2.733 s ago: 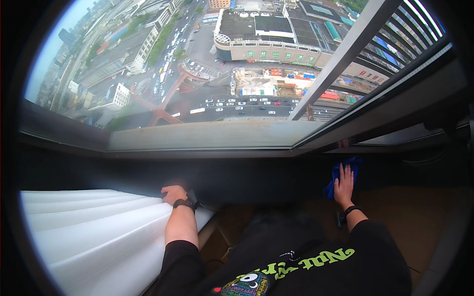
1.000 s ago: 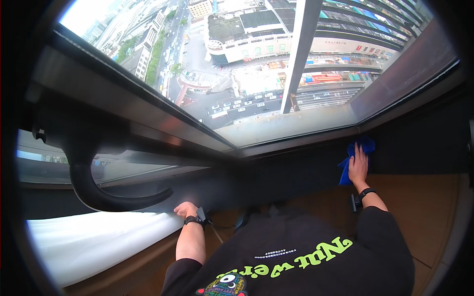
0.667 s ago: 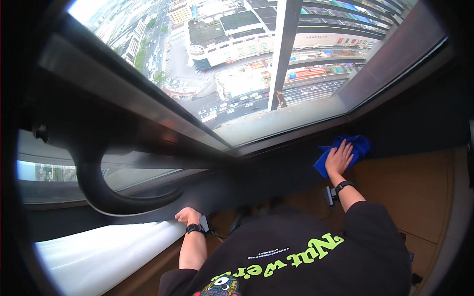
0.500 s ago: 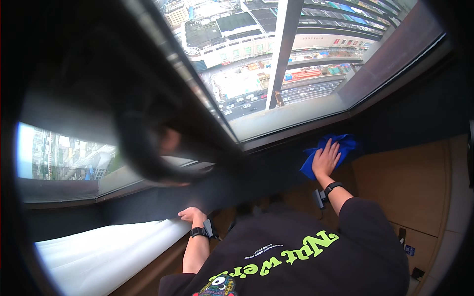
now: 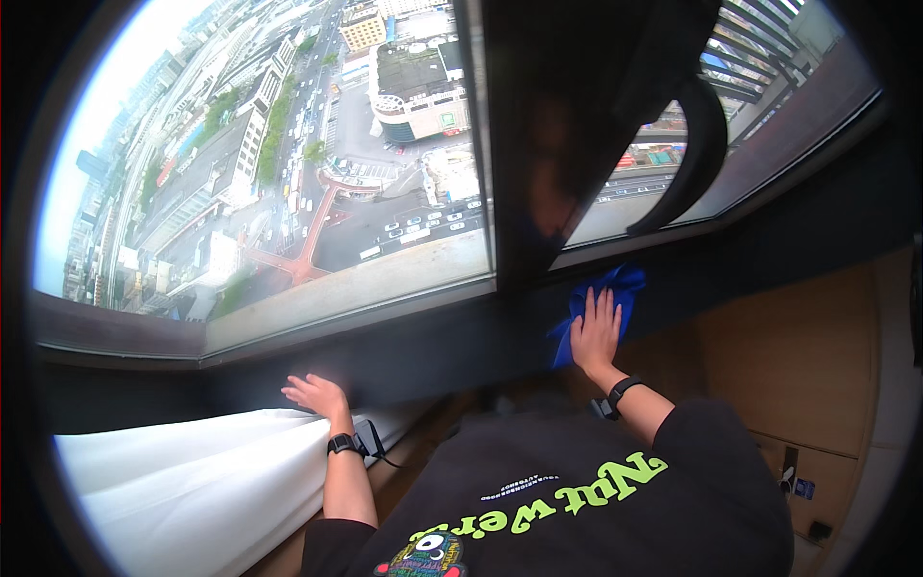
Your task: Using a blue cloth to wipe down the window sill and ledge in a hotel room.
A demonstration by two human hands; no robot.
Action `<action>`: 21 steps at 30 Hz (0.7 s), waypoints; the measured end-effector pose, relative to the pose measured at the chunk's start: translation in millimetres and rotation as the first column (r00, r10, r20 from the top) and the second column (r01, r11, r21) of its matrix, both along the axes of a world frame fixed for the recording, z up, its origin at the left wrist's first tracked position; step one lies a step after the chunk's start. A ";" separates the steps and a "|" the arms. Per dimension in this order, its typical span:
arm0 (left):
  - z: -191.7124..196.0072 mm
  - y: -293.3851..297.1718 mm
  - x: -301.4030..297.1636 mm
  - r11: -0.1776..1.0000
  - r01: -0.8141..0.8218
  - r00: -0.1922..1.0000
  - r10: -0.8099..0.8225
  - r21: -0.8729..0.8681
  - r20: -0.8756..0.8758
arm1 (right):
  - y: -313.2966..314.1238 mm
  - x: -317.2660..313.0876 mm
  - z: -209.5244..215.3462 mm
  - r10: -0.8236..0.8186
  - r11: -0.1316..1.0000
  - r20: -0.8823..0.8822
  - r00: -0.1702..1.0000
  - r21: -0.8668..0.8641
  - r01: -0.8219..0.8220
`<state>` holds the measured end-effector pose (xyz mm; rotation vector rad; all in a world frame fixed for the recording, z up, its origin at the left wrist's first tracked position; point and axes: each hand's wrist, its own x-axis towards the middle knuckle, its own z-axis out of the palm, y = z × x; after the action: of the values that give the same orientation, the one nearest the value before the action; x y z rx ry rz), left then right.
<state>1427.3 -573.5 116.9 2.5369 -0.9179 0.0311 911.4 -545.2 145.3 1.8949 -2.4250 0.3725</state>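
I'm mid-wipe: my right hand presses flat, fingers spread, on the blue cloth against the dark sill wall; my left hand, open and holding nothing, braces at eight o'clock. Next, I judge, comes sliding the cloth along.

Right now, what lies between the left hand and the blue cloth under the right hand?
In the head view, only bare dark wall below the window sill separates the left hand from the blue cloth, which the right hand presses flat.

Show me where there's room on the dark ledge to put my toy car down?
The dark ledge looks bare between the left hand and the right hand. Right of the blue cloth it looks free too. It is crowded under the right hand and where the white curtain bunches up.
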 end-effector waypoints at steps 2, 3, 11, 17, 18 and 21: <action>-4.4 3.7 -2.2 0.997 0.019 1.000 -0.017 0.075 -0.019 | 8.8 8.9 1.3 0.062 0.998 0.000 0.998 0.002 -0.062; -5.8 6.0 -2.0 0.990 -0.014 0.999 0.019 0.137 -0.040 | 11.7 14.4 2.3 0.100 0.995 0.007 0.995 0.004 -0.100; -5.9 17.5 -21.2 0.953 -0.164 0.984 0.140 0.254 0.110 | 37.6 40.7 20.8 0.387 0.921 0.052 0.920 0.028 -0.389; 8.5 26.1 -22.6 0.947 -0.188 0.978 0.155 0.263 0.139 | 47.5 -13.1 42.0 0.438 0.893 0.054 0.897 0.085 -0.441; 11.7 27.3 -22.7 0.942 -0.193 0.979 0.166 0.273 0.119 | 47.7 -22.2 43.3 0.383 0.920 0.045 0.923 0.077 -0.385; 22.8 29.5 -27.8 0.938 -0.188 0.982 0.168 0.293 0.092 | 51.3 -44.6 43.7 0.212 0.972 0.009 0.977 0.102 -0.212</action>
<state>1399.5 -544.0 139.7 2.9127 -0.7622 0.0320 866.8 -493.8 189.0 2.2039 -2.2876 0.2584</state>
